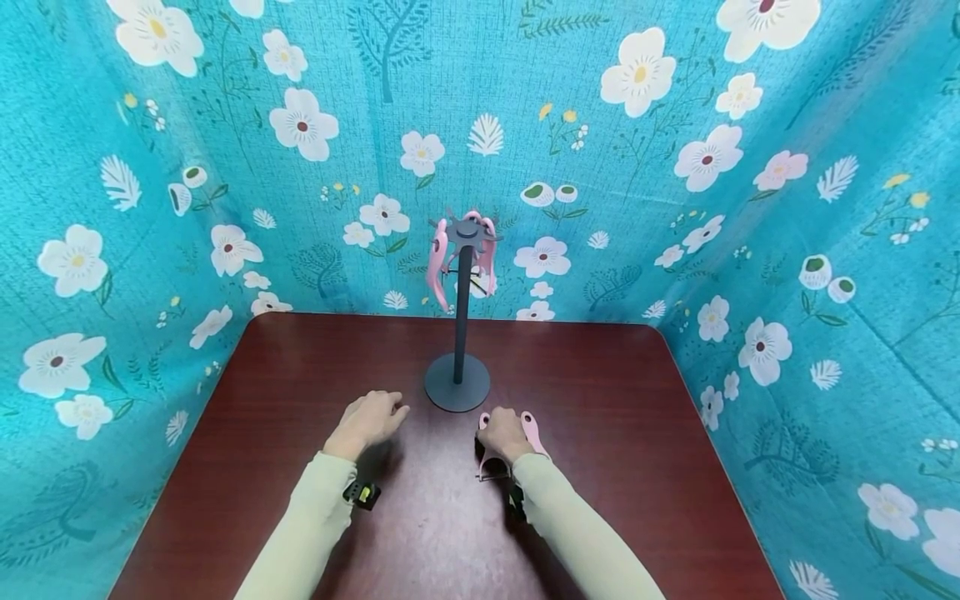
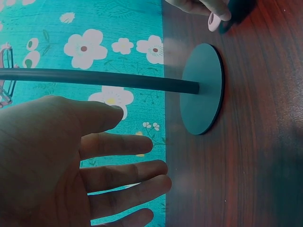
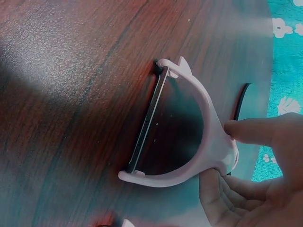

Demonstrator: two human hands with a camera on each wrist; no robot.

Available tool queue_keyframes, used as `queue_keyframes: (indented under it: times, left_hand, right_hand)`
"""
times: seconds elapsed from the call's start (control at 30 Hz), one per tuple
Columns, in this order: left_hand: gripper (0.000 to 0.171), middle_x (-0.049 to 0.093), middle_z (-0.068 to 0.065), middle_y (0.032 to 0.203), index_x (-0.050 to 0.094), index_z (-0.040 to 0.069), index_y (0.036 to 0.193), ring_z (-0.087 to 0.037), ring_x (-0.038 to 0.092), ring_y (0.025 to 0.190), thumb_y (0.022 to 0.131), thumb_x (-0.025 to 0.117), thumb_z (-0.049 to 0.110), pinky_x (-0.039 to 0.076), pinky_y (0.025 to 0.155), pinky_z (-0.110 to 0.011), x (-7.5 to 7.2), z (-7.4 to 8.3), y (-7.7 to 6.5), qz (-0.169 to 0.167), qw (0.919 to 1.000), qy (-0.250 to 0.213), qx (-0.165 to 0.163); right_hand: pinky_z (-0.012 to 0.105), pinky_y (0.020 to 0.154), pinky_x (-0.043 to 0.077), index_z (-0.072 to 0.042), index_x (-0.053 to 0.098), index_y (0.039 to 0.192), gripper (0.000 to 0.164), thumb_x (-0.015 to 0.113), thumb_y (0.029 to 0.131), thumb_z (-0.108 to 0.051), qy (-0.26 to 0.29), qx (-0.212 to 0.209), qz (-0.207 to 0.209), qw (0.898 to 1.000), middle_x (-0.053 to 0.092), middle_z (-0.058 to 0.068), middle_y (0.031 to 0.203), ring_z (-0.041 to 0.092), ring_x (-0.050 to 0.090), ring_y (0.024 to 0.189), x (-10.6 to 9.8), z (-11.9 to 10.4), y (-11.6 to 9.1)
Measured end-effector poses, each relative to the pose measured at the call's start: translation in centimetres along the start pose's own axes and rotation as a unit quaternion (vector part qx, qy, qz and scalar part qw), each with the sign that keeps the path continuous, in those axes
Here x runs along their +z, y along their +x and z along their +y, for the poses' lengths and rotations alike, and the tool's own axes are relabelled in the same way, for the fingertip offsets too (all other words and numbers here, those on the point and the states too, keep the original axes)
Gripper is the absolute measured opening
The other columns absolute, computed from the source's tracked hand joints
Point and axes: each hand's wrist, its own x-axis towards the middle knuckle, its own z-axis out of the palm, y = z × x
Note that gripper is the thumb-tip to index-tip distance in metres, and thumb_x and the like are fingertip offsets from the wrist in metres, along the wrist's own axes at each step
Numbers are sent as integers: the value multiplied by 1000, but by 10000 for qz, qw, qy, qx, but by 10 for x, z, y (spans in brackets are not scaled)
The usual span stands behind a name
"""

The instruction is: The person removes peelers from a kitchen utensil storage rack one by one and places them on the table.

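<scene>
My right hand (image 1: 504, 433) pinches the handle of a pink Y-shaped peeler (image 3: 218, 151) between thumb and fingers, just over the tabletop. Its metal blade (image 3: 150, 118) spans the two arms, pointing away from the hand. A second pink peeler (image 1: 531, 427) lies on the table to the right, partly hidden by that hand. My left hand (image 1: 367, 421) is empty, fingers loosely extended, to the left of the dark stand's round base (image 1: 450, 398). From the stand's hooked top (image 1: 468, 232) hang several pink peelers (image 1: 437, 271).
The stand's upright pole (image 1: 461, 333) rises between and beyond both hands. Under everything is a dark red-brown wooden table (image 1: 600, 375). A blue flowered curtain (image 1: 337, 167) encloses the back and sides of the table.
</scene>
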Motion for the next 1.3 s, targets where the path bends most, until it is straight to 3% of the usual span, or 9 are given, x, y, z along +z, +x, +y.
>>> queue_keyframes:
  times: [0.67, 0.87, 1.0, 1.17, 1.3]
  left_hand:
    - [40, 63, -20, 114, 60, -2, 123, -31, 62, 98, 94, 57, 25, 50, 78, -46, 2, -1, 2, 46, 10000, 30, 79]
    - [40, 63, -19, 115, 59, -1, 124, -31, 62, 101, 94, 56, 26, 50, 79, -46, 2, 0, 2, 7, 10000, 41, 40]
    - [39, 64, -18, 112, 60, -1, 122, -30, 63, 98, 94, 57, 25, 50, 78, -46, 2, 2, 2, 8, 10000, 29, 34]
    - [39, 63, -19, 113, 60, -1, 123, -30, 63, 98, 94, 57, 25, 50, 78, -46, 2, 3, 2, -25, 10000, 20, 23]
    - [39, 63, -19, 113, 60, -2, 123, -30, 63, 96, 94, 57, 26, 51, 78, -45, 2, 4, 2, -38, 10000, 10, 19]
  right_hand:
    - [37, 53, 48, -8, 53, 52, 28, 72, 70, -16, -131, -79, 56, 9999, 60, 12, 63, 21, 55, 55, 3, 5, -1]
    - [38, 56, 48, -9, 51, 51, 36, 71, 76, -25, -102, 42, 40, 9999, 57, 10, 60, 23, 56, 58, -1, 2, 0]
    - [37, 54, 46, -12, 45, 49, 39, 67, 79, -23, -85, 26, 100, 9999, 54, 7, 56, 21, 54, 56, -9, -1, -1]
    - [41, 56, 48, -9, 50, 60, 32, 64, 83, -27, 128, 218, 152, 9996, 58, 10, 64, 26, 60, 62, -25, -3, -2]
    - [42, 67, 50, -3, 63, 84, 29, 63, 85, -32, 560, 211, 368, 9975, 63, 11, 80, 28, 63, 75, -43, -5, -1]
